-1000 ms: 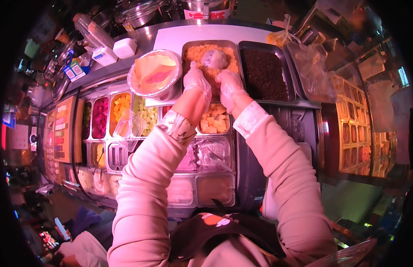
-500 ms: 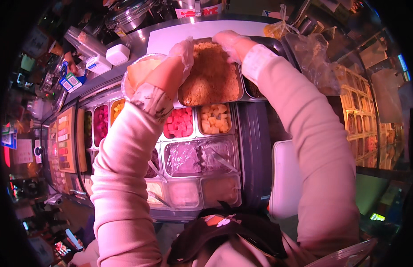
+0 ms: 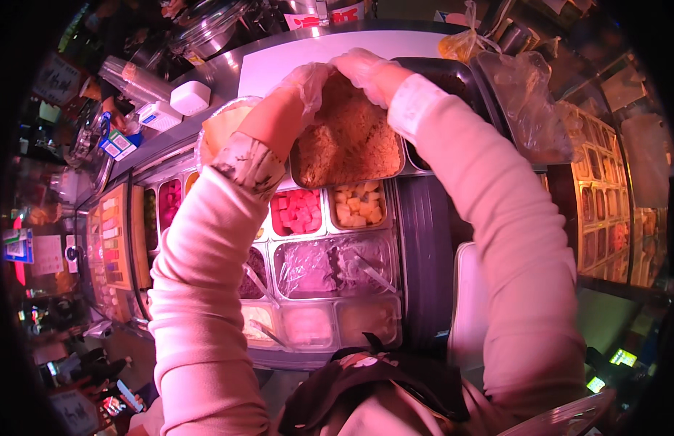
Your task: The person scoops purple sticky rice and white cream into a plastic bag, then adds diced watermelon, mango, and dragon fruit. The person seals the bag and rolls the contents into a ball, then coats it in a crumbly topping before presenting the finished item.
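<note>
A metal tray (image 3: 395,171) of brown, crumbly floss-like food (image 3: 355,145) sits at the far middle. Over its far end my two hands, in clear plastic gloves, nearly meet. My left hand (image 3: 308,86) bends down at the far left corner of the food. From the right, my right hand (image 3: 364,74) curves over the far edge, its fingers bent inward. The fingertips of both hands are hidden against the food and rim, so any grip on the food is unclear. By my left wrist lies a round foil-edged container with a pale tan sheet (image 3: 224,131).
Nearer me are metal pans of pink cubes (image 3: 296,211), yellow cubes (image 3: 358,205) and purple paste (image 3: 308,265) with a spatula. A dark tray (image 3: 442,76) and a plastic bag (image 3: 522,102) lie at the right. White boxes (image 3: 190,98) and stacked cups (image 3: 137,80) stand far left.
My hands have drawn closer together at the tray's far end, the right one moving left. The food's surface has shifted into a mound with a hollow. The view has shifted slightly.
</note>
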{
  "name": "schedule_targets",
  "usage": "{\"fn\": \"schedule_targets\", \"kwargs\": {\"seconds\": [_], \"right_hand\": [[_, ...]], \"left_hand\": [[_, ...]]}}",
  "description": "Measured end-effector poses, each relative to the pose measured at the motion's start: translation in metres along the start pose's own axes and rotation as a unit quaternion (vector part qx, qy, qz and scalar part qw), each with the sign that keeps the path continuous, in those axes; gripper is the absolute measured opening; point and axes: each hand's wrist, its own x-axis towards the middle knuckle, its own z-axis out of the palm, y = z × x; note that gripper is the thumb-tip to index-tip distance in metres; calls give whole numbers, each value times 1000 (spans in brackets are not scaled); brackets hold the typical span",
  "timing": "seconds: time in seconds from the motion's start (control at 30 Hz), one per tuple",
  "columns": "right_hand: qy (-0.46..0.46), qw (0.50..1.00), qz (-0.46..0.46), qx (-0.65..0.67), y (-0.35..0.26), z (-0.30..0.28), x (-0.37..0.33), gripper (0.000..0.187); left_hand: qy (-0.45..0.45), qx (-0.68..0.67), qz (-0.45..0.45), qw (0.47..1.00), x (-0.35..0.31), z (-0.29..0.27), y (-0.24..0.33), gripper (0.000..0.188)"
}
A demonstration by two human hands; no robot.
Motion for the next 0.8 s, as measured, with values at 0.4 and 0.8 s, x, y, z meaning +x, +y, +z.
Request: {"fn": "schedule_targets", "kwargs": {"seconds": [0.4, 0.8], "right_hand": [[24, 996, 31, -80, 27, -9, -38, 27], [76, 885, -125, 443, 86, 49, -29, 49]], "left_hand": [[61, -76, -120, 988, -46, 38, -9, 61], [240, -504, 14, 830, -38, 67, -14, 50]]}}
